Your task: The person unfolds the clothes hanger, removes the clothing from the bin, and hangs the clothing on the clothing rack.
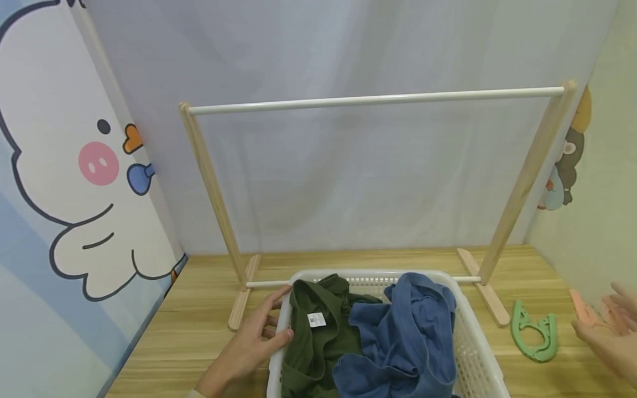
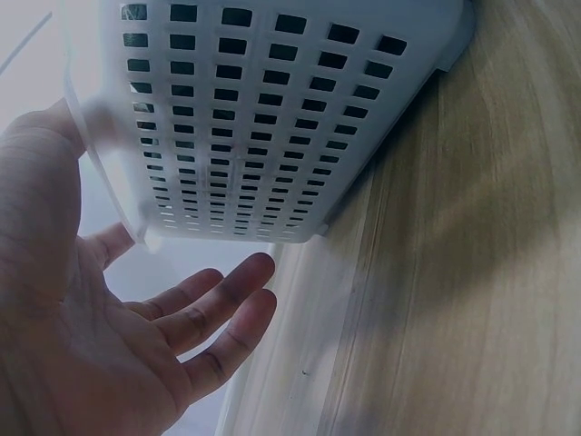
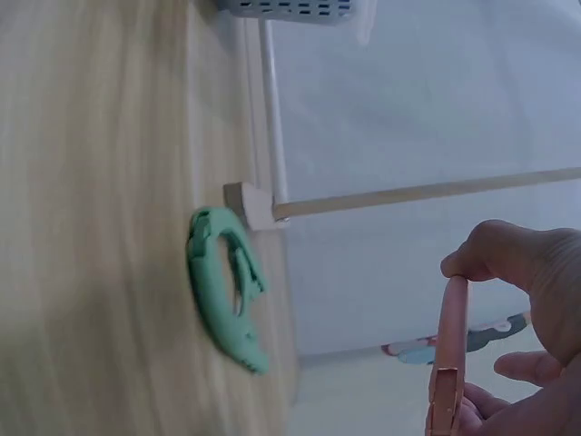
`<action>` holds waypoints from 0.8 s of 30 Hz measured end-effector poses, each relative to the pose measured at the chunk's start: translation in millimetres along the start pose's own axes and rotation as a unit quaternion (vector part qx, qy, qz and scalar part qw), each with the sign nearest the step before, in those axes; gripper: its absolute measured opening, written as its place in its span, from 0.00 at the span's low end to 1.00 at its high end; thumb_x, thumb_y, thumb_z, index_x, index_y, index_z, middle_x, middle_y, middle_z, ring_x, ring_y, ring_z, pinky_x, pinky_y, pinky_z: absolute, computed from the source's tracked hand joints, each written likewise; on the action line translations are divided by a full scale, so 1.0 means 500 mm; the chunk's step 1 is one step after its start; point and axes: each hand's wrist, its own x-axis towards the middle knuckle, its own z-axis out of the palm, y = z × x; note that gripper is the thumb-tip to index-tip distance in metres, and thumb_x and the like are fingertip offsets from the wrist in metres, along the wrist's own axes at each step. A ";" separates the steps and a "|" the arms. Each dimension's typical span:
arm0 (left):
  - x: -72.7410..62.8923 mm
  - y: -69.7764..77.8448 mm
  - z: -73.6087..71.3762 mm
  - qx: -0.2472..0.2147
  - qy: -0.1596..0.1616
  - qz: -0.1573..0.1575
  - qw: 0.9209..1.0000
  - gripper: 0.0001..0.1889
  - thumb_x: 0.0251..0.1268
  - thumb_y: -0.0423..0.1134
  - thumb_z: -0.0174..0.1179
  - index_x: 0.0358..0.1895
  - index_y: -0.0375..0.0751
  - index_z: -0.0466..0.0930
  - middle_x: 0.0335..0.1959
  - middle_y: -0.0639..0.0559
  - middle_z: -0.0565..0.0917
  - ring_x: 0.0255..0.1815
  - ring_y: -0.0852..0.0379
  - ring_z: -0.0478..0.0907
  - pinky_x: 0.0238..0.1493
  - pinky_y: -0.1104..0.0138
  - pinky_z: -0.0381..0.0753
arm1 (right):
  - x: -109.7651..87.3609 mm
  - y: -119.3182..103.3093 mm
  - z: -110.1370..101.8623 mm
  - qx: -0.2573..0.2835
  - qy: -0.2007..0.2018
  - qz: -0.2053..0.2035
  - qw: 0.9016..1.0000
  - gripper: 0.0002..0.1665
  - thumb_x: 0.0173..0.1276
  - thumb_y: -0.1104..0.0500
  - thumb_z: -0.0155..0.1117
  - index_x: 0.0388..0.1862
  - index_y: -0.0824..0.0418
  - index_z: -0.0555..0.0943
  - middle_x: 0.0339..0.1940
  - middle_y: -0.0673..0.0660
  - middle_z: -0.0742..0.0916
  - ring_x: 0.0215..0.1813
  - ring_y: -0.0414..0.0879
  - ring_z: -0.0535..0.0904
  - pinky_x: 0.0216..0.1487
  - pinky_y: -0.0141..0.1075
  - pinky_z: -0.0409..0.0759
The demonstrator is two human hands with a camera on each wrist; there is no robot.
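Observation:
A white plastic laundry basket point(image 1: 480, 354) stands at the front middle of the table. In it lie a dark green garment point(image 1: 318, 342) with a white label and a blue garment point(image 1: 398, 337). My left hand point(image 1: 259, 337) rests at the basket's left rim, thumb over the edge. In the left wrist view its other fingers point(image 2: 209, 313) spread loosely beside the perforated wall. At the far right, my right hand point(image 1: 614, 331) pinches a pink folding hanger point(image 3: 449, 354) between thumb and fingers. A green folding hanger point(image 1: 534, 334) lies on the table left of that hand.
Behind the basket stands a wooden drying rack with a white horizontal bar point(image 1: 373, 100), its feet point(image 1: 485, 293) on the wood-grain table point(image 1: 184, 326). A pale curtain point(image 1: 348, 193) hangs behind it. Walls with cartoon figures point(image 1: 69, 138) flank both sides.

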 end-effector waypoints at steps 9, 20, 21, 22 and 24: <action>0.000 0.001 0.000 -0.014 -0.003 0.003 1.000 0.42 0.79 0.35 0.68 0.90 0.48 0.59 0.75 0.25 0.73 0.51 0.56 0.88 0.49 0.61 0.92 | 0.011 -0.119 0.007 0.045 -0.073 -0.163 0.983 0.56 0.80 0.60 0.72 0.94 0.64 0.49 0.90 0.64 0.62 0.91 0.51 0.52 0.70 0.09 0.49; 0.001 -0.006 -0.002 -0.022 -0.007 -0.009 1.000 0.42 0.79 0.35 0.67 0.91 0.52 0.58 0.76 0.26 0.73 0.53 0.54 0.89 0.49 0.61 0.92 | -0.012 -0.285 0.058 0.027 -0.062 -0.220 0.973 0.59 0.70 0.55 0.83 0.93 0.52 0.60 0.81 0.71 0.76 0.79 0.63 0.73 0.60 0.06 0.60; 0.001 -0.008 -0.003 -0.026 -0.010 -0.009 1.000 0.42 0.80 0.34 0.67 0.91 0.51 0.58 0.76 0.25 0.72 0.53 0.54 0.89 0.49 0.61 0.92 | -0.015 -0.296 0.064 0.040 -0.063 -0.222 0.972 0.59 0.70 0.56 0.83 0.93 0.51 0.61 0.81 0.70 0.76 0.78 0.56 0.74 0.60 0.07 0.62; 0.001 -0.009 -0.003 -0.030 -0.013 -0.011 0.999 0.42 0.80 0.34 0.67 0.91 0.52 0.57 0.76 0.25 0.72 0.53 0.54 0.89 0.48 0.60 0.93 | -0.016 -0.306 0.070 0.052 -0.064 -0.227 0.971 0.59 0.69 0.57 0.84 0.93 0.51 0.62 0.81 0.69 0.76 0.76 0.48 0.74 0.61 0.07 0.63; 0.002 -0.010 -0.003 -0.039 -0.020 -0.013 0.999 0.42 0.80 0.34 0.66 0.91 0.51 0.57 0.77 0.24 0.71 0.53 0.53 0.89 0.48 0.60 0.93 | -0.021 -0.326 0.083 0.079 -0.065 -0.228 0.968 0.59 0.67 0.59 0.85 0.92 0.50 0.64 0.79 0.66 0.78 0.73 0.37 0.74 0.62 0.09 0.66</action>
